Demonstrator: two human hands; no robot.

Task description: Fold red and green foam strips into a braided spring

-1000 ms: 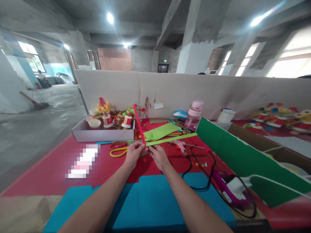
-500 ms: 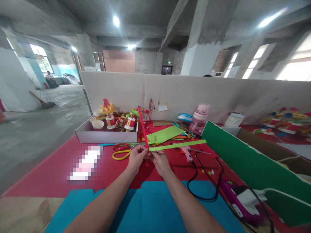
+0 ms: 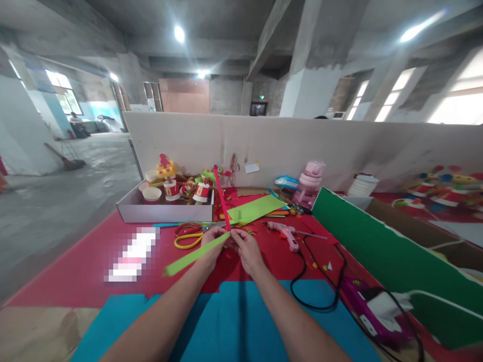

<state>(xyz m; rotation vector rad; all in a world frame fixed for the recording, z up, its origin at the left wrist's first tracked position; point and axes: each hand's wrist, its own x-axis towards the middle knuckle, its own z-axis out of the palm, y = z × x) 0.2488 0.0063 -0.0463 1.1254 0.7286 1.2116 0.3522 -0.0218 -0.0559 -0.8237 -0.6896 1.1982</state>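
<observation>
Near the middle of the table my left hand [image 3: 212,246] and my right hand [image 3: 246,250] meet, fingertips pinched where two paper strips join. A red paper strip [image 3: 222,196] points away from me, up toward the back. From the same spot a light green paper strip [image 3: 196,255] slants down to the left, across my left hand and wrist. Both hands are closed on the strips' meeting ends, which the fingers partly cover. Scissors with yellow and red handles [image 3: 188,241] lie just left of my left hand. To the right of my right hand rests a pink glue gun [image 3: 289,235].
A white box [image 3: 166,213] holds paper cups and paper-cup figures. Green paper [image 3: 258,208] and scraps lie behind my hands. A black cord leads to a purple power strip [image 3: 373,317]. A green panel [image 3: 377,251] borders the right side; blue sheets [image 3: 226,322] lie in front.
The green strip has swung from pointing right to pointing down-left across my left hand. The red strip stays nearly in place, and both hands remain pinched together.
</observation>
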